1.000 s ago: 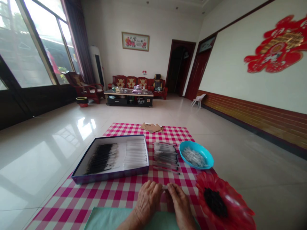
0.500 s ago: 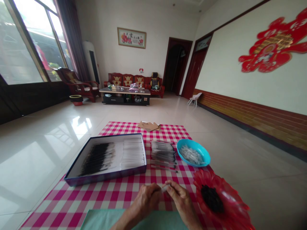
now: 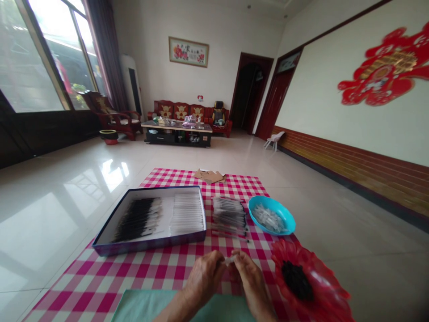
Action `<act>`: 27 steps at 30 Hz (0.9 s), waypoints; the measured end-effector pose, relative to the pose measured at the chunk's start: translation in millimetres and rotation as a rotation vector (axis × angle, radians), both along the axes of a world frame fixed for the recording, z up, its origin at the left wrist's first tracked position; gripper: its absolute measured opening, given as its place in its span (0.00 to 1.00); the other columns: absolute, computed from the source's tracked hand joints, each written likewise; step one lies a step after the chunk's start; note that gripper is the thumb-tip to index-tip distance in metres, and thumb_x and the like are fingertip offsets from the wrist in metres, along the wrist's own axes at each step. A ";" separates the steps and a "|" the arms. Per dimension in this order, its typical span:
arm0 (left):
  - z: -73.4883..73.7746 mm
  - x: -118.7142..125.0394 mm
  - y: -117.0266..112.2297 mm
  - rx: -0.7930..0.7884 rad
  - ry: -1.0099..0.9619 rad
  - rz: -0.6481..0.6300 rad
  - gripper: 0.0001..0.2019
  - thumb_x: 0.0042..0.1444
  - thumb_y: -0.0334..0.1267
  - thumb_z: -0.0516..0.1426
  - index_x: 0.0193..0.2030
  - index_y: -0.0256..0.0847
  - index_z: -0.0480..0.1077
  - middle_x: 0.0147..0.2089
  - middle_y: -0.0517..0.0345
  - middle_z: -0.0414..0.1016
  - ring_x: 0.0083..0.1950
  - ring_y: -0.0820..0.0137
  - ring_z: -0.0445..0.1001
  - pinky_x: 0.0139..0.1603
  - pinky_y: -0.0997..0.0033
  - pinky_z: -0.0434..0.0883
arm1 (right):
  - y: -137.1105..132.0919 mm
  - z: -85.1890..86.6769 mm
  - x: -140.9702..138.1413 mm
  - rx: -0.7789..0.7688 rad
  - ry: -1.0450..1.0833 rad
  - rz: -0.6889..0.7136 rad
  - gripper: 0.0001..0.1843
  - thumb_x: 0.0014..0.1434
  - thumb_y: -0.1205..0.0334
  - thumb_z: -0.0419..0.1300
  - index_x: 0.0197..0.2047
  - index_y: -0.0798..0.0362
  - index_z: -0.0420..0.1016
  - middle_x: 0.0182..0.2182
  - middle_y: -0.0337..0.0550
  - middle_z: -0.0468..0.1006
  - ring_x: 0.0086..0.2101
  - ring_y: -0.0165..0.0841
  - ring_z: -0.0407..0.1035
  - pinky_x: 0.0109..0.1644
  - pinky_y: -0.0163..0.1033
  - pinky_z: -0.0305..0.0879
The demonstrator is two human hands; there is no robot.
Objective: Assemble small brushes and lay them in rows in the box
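Note:
My left hand (image 3: 205,272) and my right hand (image 3: 250,273) are close together above the near part of the table, fingers pinched. Between the fingertips shows a small translucent plastic piece (image 3: 229,260), held from both sides; whether a thin stick continues inside my left hand is hidden. Beyond my hands lies a pile of clear, thin pen-like tubes with dark ends (image 3: 229,213). A light-blue bowl (image 3: 291,223) to the right holds many small translucent pieces. Nearer my right hand, a red flower-shaped dish (image 3: 330,279) contains small black pieces (image 3: 296,280).
An open shallow box (image 3: 147,245) at left contains rows of black sticks (image 3: 136,219) and white tubes (image 3: 187,213). Torn cardboard (image 3: 210,176) lies at the far edge of the checked tablecloth (image 3: 77,286). A green cloth (image 3: 144,304) lies under my forearms.
My hands stay together, and the translucent piece now lies more level between the fingertips. My right hand has turned slightly. The whole view has shifted a little.

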State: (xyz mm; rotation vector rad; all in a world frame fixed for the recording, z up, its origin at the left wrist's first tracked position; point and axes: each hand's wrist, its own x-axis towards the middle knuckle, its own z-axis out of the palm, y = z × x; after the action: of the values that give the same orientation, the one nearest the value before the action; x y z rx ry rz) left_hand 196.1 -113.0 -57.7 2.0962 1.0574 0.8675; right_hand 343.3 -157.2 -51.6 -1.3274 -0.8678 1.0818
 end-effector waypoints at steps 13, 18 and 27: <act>3.4 1.1 0.7 -0.553 -0.280 -0.104 0.09 0.51 0.41 0.55 0.26 0.38 0.66 0.19 0.62 0.67 0.20 0.75 0.64 0.21 0.76 0.57 | -3.9 6.4 10.9 0.038 -0.188 0.013 0.16 0.51 0.48 0.63 0.36 0.51 0.79 0.29 0.40 0.80 0.32 0.38 0.73 0.38 0.37 0.67; 5.3 -4.9 8.7 -1.180 -0.471 -0.347 0.17 0.39 0.48 0.62 0.24 0.38 0.63 0.19 0.62 0.68 0.14 0.80 0.58 0.14 0.79 0.50 | -8.1 9.5 16.8 0.086 -0.173 0.122 0.15 0.51 0.48 0.62 0.36 0.50 0.79 0.31 0.41 0.79 0.34 0.38 0.71 0.39 0.38 0.66; -5.3 3.9 0.1 -0.316 -0.236 -0.011 0.10 0.53 0.44 0.55 0.28 0.40 0.65 0.23 0.61 0.69 0.24 0.74 0.65 0.25 0.75 0.57 | -0.6 -7.1 6.1 0.086 0.093 0.119 0.16 0.57 0.47 0.56 0.41 0.48 0.75 0.35 0.41 0.79 0.36 0.37 0.72 0.39 0.39 0.67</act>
State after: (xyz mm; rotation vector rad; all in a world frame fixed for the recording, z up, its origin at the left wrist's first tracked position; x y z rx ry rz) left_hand 200.0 -113.0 -63.0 1.6925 0.9850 0.8565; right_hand 349.4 -157.8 -58.7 -1.1569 -0.9227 1.1765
